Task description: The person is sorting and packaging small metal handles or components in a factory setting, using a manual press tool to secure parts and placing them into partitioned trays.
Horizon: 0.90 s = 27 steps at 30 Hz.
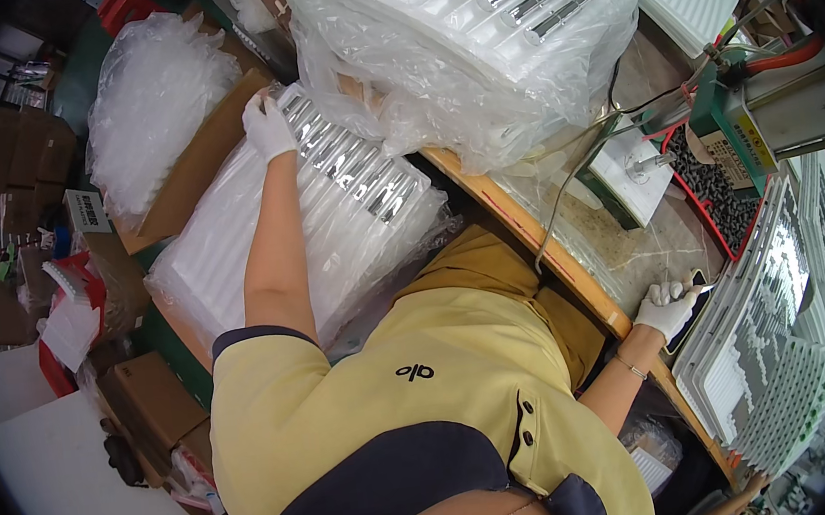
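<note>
On my left, a white ribbed tray (194, 265) in clear plastic wrap holds rows of shiny silver tubular parts (347, 159). My left hand (269, 132), in a white glove, is at this tray's far left corner, next to a cardboard flap. Its fingers are bent closed there, and what they pinch is hidden. Out to the right, my right hand (665, 311), also white-gloved, is by the edge of the workbench. Its curled fingers are on a dark flat object with rounded corners (692, 314), partly covered by the hand.
A larger plastic-wrapped stack (472, 60) with silver parts stands ahead on the wooden-edged bench (575, 276). A bench device (635, 174) and a red bin of small dark pieces (713, 196) stand at right, beside stacked white trays (743, 343). A carton (203, 174) of clear plastic is at left.
</note>
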### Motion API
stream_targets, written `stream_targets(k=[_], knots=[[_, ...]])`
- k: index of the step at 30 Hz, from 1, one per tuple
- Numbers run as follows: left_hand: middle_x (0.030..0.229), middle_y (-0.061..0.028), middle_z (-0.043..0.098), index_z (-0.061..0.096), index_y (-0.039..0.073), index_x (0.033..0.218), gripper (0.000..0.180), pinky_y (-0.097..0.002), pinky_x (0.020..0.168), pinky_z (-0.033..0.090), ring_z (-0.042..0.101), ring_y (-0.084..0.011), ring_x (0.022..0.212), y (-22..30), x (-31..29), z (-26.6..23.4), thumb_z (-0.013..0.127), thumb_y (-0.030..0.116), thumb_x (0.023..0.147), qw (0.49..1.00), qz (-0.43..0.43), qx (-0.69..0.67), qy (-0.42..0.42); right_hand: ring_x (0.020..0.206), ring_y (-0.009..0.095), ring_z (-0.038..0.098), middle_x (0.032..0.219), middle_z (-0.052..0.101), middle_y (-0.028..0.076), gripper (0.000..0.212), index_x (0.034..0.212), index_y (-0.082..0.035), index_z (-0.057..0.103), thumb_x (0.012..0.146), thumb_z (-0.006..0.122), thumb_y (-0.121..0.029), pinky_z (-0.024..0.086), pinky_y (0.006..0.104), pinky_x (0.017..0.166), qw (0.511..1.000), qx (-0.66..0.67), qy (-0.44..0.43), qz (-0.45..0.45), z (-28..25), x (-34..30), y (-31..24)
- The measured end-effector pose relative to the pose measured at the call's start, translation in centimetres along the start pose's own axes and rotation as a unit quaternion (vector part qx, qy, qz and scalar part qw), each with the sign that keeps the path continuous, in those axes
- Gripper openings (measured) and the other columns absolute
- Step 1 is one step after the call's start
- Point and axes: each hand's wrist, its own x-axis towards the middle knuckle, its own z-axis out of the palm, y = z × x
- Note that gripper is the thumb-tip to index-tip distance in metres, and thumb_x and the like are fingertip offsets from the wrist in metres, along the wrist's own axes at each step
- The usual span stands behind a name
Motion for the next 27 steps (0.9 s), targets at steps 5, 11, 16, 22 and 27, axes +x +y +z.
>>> stream_targets(k=[5,11,16,22,27], knots=[[0.121,-0.0203,0.055,0.056,-0.002,0.115,0.035,-0.0423,0.1,0.035,0.048,-0.036,0.117,0.2,-2.0,-1.8,0.052,0.019,0.087,0.996,0.05,0.072,-0.026,0.039,0.008,0.023,0.054,0.036,-0.003,0.035,0.096,-0.006,0.056,0.098,0.04,-0.037,0.02,0.0236,0.035,1.0,0.007,-0.01,0.007,0.0,0.2,0.1],[0.143,-0.0193,0.03,0.037,0.003,0.135,0.061,-0.0558,0.105,0.025,0.028,-0.0415,0.132,0.4,-4.6,-0.2,0.045,0.042,0.089,0.907,0.035,0.374,-0.189,0.039,0.008,0.023,0.054,0.035,-0.003,0.037,0.097,-0.004,0.057,0.099,0.038,-0.037,0.019,0.0239,0.035,1.0,0.0,-0.008,0.013,0.1,0.2,0.1],[0.144,-0.0174,0.028,0.039,0.005,0.134,0.063,-0.0537,0.104,0.028,0.03,-0.0399,0.131,0.5,-4.6,0.2,0.048,0.045,0.086,0.878,0.069,0.434,-0.19,0.039,0.009,0.023,0.055,0.034,-0.003,0.037,0.102,-0.003,0.054,0.098,0.039,-0.038,0.02,0.0239,0.035,0.999,0.024,-0.02,0.026,0.1,0.6,0.3],[0.145,-0.0185,0.028,0.044,0.004,0.131,0.062,-0.0552,0.104,0.027,0.027,-0.039,0.134,0.5,-4.5,-0.7,0.051,0.045,0.085,0.906,0.117,0.374,-0.161,0.041,0.009,0.024,0.056,0.034,-0.002,0.04,0.111,-0.001,0.046,0.097,0.043,-0.038,0.02,0.0243,0.037,0.995,0.054,-0.046,0.065,0.0,1.1,0.0],[0.146,-0.019,0.026,0.043,0.004,0.133,0.063,-0.0591,0.104,0.024,0.025,-0.0402,0.134,3.5,-7.3,-4.6,0.052,0.043,0.086,0.913,0.133,0.361,-0.137,0.042,0.009,0.025,0.056,0.036,-0.002,0.037,0.11,-0.002,0.048,0.098,0.041,-0.037,0.02,0.024,0.037,0.993,0.072,-0.056,0.079,-0.2,1.3,0.0]])
